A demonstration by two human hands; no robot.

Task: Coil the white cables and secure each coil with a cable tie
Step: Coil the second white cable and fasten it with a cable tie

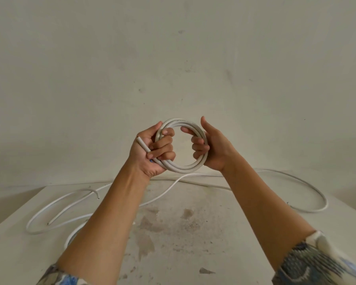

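Observation:
I hold a round coil of white cable (183,168) up in front of the wall, above the table. My left hand (152,153) grips the coil's left side, with a short cut end of cable (142,144) sticking out above its fingers. My right hand (209,147) grips the coil's right side, fingers curled through the ring, thumb up. More loose white cable (308,189) lies in long loops on the table below. No cable tie is visible.
The white, stained table (183,233) stretches below my arms, up against a plain wall (173,68). Loose cable loops (49,210) with cut ends lie at the left, and another loop curves along the far right edge.

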